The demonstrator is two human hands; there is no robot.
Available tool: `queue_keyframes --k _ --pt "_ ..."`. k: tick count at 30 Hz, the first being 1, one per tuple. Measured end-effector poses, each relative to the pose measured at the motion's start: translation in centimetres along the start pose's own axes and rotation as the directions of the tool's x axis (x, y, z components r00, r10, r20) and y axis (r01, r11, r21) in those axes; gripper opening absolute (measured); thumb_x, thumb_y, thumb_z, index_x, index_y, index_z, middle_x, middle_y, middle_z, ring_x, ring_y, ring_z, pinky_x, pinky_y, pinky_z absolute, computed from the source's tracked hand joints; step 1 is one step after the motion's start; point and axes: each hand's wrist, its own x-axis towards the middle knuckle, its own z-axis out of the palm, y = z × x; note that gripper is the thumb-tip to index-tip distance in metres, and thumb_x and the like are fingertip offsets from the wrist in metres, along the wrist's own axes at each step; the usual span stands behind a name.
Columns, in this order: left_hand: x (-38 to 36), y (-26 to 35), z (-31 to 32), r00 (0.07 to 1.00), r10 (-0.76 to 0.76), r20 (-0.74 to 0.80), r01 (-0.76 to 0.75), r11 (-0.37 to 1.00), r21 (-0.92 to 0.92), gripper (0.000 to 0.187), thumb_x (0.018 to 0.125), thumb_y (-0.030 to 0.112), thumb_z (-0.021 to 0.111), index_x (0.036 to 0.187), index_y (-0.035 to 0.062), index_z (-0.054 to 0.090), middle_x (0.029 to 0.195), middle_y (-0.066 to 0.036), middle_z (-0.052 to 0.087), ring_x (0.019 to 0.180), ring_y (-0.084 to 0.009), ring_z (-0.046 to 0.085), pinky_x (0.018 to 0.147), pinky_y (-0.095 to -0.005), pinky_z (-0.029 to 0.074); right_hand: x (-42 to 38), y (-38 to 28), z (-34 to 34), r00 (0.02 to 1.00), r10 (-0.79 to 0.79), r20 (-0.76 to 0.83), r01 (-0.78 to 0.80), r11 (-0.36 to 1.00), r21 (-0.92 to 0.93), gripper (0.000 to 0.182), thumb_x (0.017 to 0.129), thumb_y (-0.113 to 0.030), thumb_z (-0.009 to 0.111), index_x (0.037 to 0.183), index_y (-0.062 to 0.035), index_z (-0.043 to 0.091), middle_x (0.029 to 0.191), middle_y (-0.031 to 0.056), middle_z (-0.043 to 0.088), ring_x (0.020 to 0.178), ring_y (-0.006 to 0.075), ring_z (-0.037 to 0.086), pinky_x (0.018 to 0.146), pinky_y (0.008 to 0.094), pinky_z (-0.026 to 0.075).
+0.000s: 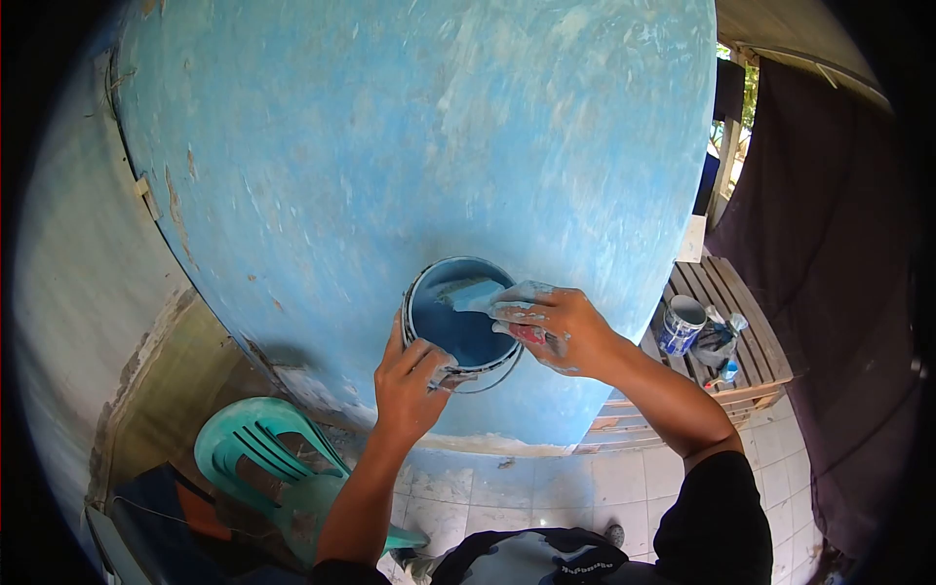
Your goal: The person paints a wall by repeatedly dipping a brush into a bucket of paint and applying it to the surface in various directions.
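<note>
My left hand (417,378) is closed on the near left rim of a bucket (408,314), holding it up in front of the blue wall (409,146). Blue paint or filler coats the inside of the bucket, and its wire handle hangs on the near side. In my right hand (558,327) is a putty knife (476,294) with a red handle, gripped over the bucket's right rim. Its wide blade points left into the bucket opening and is smeared pale blue. Dried pale residue covers the fingers of both hands.
A green plastic chair (258,444) stands at the lower left. On the right, a slatted wooden bench (751,341) carries a paint can (682,325) and a plastic bag (720,341). Dark cloth (829,273) hangs beyond it. Light tiles (624,478) cover the floor.
</note>
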Motion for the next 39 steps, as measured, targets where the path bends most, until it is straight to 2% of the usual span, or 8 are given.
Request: queue_keyframes --k 11,13,19,22,24,31,35,39 --pt "4.3 1.9 0.4 0.97 -0.163 0.179 0.2 0.957 -0.209 0.031 0.059 -0.005 0.082 0.086 0.0052 0.068 0.094 -0.013 0.071 0.107 -0.0374 0.066 0.088 -0.043 0.054 -0.2 1.2 -1.9 0.987 -0.084 -0.138 0.041 0.956 -0.291 0.032 0.08 -0.001 0.08 0.113 -0.0013 0.077 0.111 0.0194 0.076 0.09 0.0362 0.072 0.082 0.0391 0.061" --pt "5.1 1.7 0.3 0.967 -0.19 0.167 0.233 0.926 -0.296 0.03 0.063 -0.007 0.084 0.087 0.0009 0.067 0.089 -0.013 0.069 0.088 -0.0276 0.069 0.079 -0.0353 0.054 0.9 0.7 -2.9 0.986 0.041 -0.162 -0.057 0.994 -0.094 0.026 0.082 -0.001 0.079 0.107 -0.0002 0.077 0.106 0.0186 0.076 0.089 0.0345 0.072 0.081 0.0382 0.06" --pt "8.6 1.2 -0.6 0.943 -0.234 0.236 0.308 0.88 -0.361 0.027 0.067 -0.007 0.083 0.088 -0.0006 0.068 0.09 -0.012 0.072 0.085 -0.021 0.07 0.078 -0.0329 0.053 6.1 0.4 -7.5 0.934 0.095 -0.343 -0.052 0.99 0.133 0.019 0.087 -0.003 0.079 0.104 0.0024 0.076 0.096 0.0168 0.076 0.083 0.0248 0.073 0.076 0.0329 0.056" --pt "11.1 -0.6 -1.0 0.959 -0.215 0.183 0.27 0.888 -0.373 0.026 0.066 -0.006 0.083 0.087 -0.0005 0.068 0.089 -0.012 0.072 0.084 -0.0215 0.07 0.078 -0.0325 0.054 11.6 1.7 -10.7 0.878 0.083 -0.471 -0.068 0.996 0.049 0.019 0.088 -0.003 0.077 0.107 0.0017 0.075 0.097 0.0181 0.077 0.084 0.0273 0.074 0.076 0.0332 0.056" --pt "12.4 -1.4 -1.6 0.962 -0.22 0.164 0.267 0.887 -0.376 0.026 0.066 -0.006 0.082 0.087 -0.0004 0.068 0.089 -0.012 0.072 0.084 -0.0216 0.07 0.078 -0.0326 0.054 15.1 3.4 -12.6 0.813 -0.252 -0.526 0.061 0.934 -0.353 0.02 0.089 -0.004 0.076 0.109 0.0006 0.075 0.101 0.0202 0.077 0.086 0.0318 0.074 0.077 0.0345 0.058" --pt "13.1 -3.1 -2.8 0.979 -0.19 0.07 0.202 0.892 -0.404 0.026 0.065 -0.008 0.08 0.086 0.0012 0.069 0.09 -0.011 0.072 0.084 -0.0209 0.07 0.078 -0.0328 0.054 15.9 12.8 -12.0 0.9 -0.315 -0.3 -0.014 0.668 -0.744 0.035 0.086 -0.002 0.074 0.121 -0.0053 0.073 0.113 0.0211 0.075 0.092 0.0392 0.073 0.087 0.0443 0.059" --pt "12.2 -4.1 -2.0 0.958 -0.273 0.09 0.284 0.856 -0.433 0.026 0.065 -0.009 0.078 0.086 0.0013 0.068 0.089 -0.01 0.072 0.083 -0.0193 0.069 0.078 -0.0314 0.053 11.4 12.6 -7.3 0.972 -0.236 -0.001 0.184 0.76 -0.624 0.036 0.083 -0.003 0.075 0.118 -0.0022 0.071 0.112 0.0205 0.074 0.097 0.039 0.072 0.088 0.0445 0.059" --pt "11.6 -5.0 -1.2 0.943 -0.32 0.094 0.329 0.844 -0.424 0.027 0.064 -0.009 0.078 0.087 0.0004 0.069 0.089 -0.011 0.072 0.083 -0.021 0.07 0.078 -0.0322 0.054 13.9 10.6 -9.4 0.987 -0.153 -0.045 0.113 0.87 -0.48 0.026 0.084 -0.002 0.075 0.11 0.0007 0.072 0.104 0.023 0.074 0.088 0.0414 0.072 0.078 0.0437 0.059"
